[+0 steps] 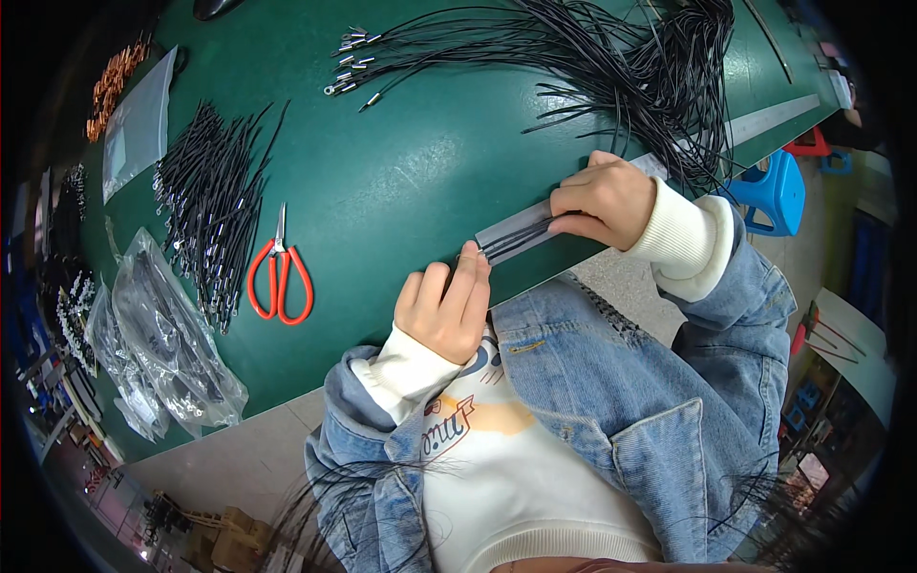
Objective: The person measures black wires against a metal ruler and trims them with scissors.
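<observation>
Several black cords (521,235) run between my hands, laid along a flat grey metal ruler (778,115) near the table's front edge. My left hand (441,304) is closed at the cords' left ends, its fingertips pressed together over them at the end of the ruler. My right hand (611,199) grips the same cords further right, thumb and fingers pinched round them. Which part of the cords lies under the right fingers is hidden. Behind my right hand spreads a large tangle of long black cords (669,86), with metal end pieces (351,62) at their left ends.
Red-handled scissors (279,272) lie left of my hands on the green table (382,191). Beyond them are a pile of short black cords (215,191), clear plastic bags (167,334), a flat pale bag (138,124) and copper-coloured pieces (117,86). A blue stool (776,196) stands at the right.
</observation>
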Demonstrator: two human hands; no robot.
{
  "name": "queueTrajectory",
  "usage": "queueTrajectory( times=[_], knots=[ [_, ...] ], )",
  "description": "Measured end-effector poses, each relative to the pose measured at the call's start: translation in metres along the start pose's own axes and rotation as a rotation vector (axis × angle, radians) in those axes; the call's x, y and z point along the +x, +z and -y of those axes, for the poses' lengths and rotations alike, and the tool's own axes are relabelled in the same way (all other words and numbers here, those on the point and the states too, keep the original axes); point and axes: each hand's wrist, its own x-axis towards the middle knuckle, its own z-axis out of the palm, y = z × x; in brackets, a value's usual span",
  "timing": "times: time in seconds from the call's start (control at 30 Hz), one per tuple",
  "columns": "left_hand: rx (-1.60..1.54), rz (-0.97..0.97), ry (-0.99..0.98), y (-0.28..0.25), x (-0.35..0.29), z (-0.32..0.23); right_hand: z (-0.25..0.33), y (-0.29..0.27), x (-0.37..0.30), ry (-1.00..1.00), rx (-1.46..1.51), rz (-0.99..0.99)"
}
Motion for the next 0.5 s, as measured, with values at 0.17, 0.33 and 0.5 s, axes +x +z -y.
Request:
queueTrajectory(
  times=[0.17, 0.33, 0.5],
  knots=[
    [-0.027, -0.031, 0.018, 0.0027, 0.0001, 0.0013, 0.0025, -0.0033, 0.0027, 0.012, -0.036, 0.089],
    [-0.072, 0.011, -0.001, -0.0009, 0.0009, 0.0026, 0.003, -0.0023, 0.0022, 0.014, -0.01, 0.072],
    [-0.092, 0.022, -0.005, -0.0005, 0.0023, 0.0028, 0.0055, 0.0017, -0.0003, 0.027, 0.022, -0.005]
  ],
)
